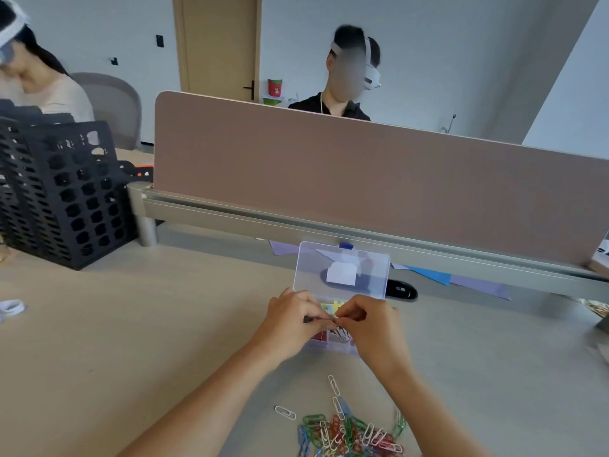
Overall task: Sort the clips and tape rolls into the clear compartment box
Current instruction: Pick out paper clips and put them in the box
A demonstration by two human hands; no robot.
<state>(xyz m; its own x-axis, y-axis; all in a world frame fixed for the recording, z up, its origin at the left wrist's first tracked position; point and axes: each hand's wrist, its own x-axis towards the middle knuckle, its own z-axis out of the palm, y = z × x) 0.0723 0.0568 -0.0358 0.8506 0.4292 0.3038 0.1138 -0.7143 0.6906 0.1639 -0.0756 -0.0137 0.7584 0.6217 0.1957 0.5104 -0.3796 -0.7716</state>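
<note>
- Left hand (290,321) and right hand (374,328), fingers curled, pinch a small dark item (309,319) between touching fingertips.
- Clear plastic compartment box (333,348), lid raised, lies directly beneath them.
- Heap of coloured wire paper clips (346,433) lies between the forearms.

A pale wooden desk (131,324) runs up to a dusty-pink divider panel (362,179) set on a grey metal rail (296,222). At the left stands a black perforated file holder (62,192). Under the rail lie a blue paper sheet (431,275) and a purple paper sheet (481,286), with a small black oval object (402,289) beside them. Beyond the panel sits a person in a black shirt (333,107); at far left is another person in a pale top (59,97), in front of a grey chair (112,103). A wooden door (219,44) and a red cup (275,87) show behind.
</note>
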